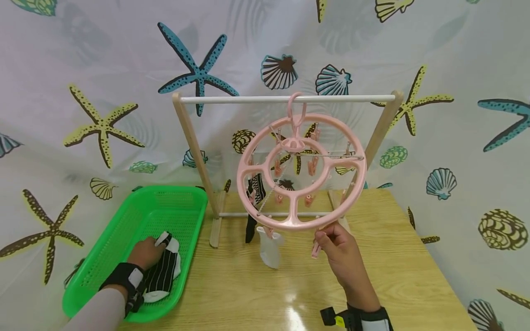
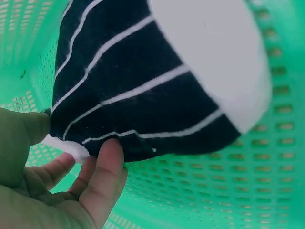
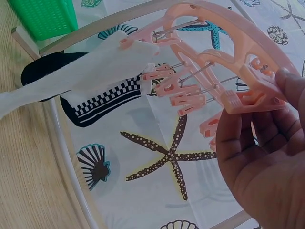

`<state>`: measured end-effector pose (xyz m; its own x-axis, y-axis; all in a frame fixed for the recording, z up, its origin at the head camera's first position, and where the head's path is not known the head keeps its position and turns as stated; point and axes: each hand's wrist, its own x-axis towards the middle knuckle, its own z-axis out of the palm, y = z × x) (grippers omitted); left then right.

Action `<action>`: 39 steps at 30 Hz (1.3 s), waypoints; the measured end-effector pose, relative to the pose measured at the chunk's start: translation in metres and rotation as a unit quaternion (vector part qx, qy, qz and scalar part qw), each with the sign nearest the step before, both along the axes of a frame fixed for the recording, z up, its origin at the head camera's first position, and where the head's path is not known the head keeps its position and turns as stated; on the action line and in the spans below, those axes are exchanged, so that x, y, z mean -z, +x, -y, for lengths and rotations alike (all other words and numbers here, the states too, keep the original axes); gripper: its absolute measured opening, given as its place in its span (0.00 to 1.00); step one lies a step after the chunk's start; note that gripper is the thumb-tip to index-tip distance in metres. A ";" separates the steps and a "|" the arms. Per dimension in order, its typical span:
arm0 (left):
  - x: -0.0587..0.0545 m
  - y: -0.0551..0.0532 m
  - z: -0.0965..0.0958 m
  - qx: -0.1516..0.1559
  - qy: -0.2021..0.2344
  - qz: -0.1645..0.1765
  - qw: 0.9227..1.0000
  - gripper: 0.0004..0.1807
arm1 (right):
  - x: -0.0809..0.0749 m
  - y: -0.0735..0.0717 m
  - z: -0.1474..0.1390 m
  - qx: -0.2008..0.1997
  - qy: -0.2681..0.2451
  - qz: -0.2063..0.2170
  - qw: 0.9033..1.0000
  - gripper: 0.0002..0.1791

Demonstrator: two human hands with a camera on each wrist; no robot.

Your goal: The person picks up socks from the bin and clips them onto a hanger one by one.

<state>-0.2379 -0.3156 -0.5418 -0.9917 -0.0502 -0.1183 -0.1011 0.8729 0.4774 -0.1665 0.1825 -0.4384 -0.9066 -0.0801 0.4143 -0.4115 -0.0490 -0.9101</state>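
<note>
My left hand (image 1: 145,253) is inside the green basket (image 1: 198,198), pinching a black sock with white stripes (image 1: 159,276) and white ends. In the left wrist view the thumb and fingers hold one end of the striped sock (image 2: 124,86). At the front rim of a round pink hanger (image 1: 296,225), my right hand (image 1: 345,255) grips a pink clothespin (image 1: 316,250). The right wrist view has this clothespin (image 3: 248,98) between thumb and fingers; nothing hangs from it. A white sock (image 1: 270,252) hangs from a neighbouring clothespin.
The hanger hooks over a white rod (image 1: 248,99) on a wooden stand (image 1: 194,151). A black-and-white patterned sock (image 1: 257,188) hangs at the hanger's left side. Several other pink clothespins dangle from it. A patterned curtain (image 1: 290,41) backs the wooden table (image 1: 232,294).
</note>
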 end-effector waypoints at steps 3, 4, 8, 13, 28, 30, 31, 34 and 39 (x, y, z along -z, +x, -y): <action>0.002 -0.001 0.004 -0.007 0.010 0.003 1.000 0.22 | 0.000 0.000 0.000 0.003 -0.002 0.003 1.000 0.05; 0.000 -0.001 0.005 -0.003 0.014 0.005 1.000 0.20 | 0.001 0.000 0.000 0.004 -0.002 0.006 1.000 0.05; -0.007 0.002 0.003 0.004 -0.010 -0.040 0.999 0.19 | 0.001 -0.001 -0.001 0.003 -0.007 0.005 1.000 0.05; -0.022 0.004 -0.011 0.012 -0.033 -0.048 0.998 0.13 | -0.001 -0.001 -0.002 -0.002 -0.013 -0.007 1.000 0.05; -0.027 0.009 0.000 -0.021 0.049 -0.052 0.997 0.17 | -0.003 0.003 0.001 0.010 0.008 0.010 1.000 0.05; -0.041 0.014 -0.006 -0.023 0.065 -0.046 0.997 0.19 | -0.003 0.003 0.001 0.012 0.006 0.009 1.000 0.05; -0.048 0.018 -0.010 -0.025 0.072 -0.046 0.996 0.20 | -0.004 0.003 0.001 0.012 0.006 0.008 1.000 0.05; -0.070 0.033 -0.023 -0.026 0.082 -0.060 0.994 0.21 | -0.005 0.003 0.001 0.006 0.005 0.007 1.000 0.05; -0.101 0.062 -0.052 -0.027 0.097 -0.119 0.988 0.19 | -0.007 0.003 0.000 0.003 -0.007 0.005 1.000 0.06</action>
<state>-0.1758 -0.2640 -0.4412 -0.9889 -0.1036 0.1061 -0.0098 0.7594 0.6505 -0.1635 0.1822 -0.4317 -0.9110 -0.0680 0.4067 -0.4032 -0.0595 -0.9132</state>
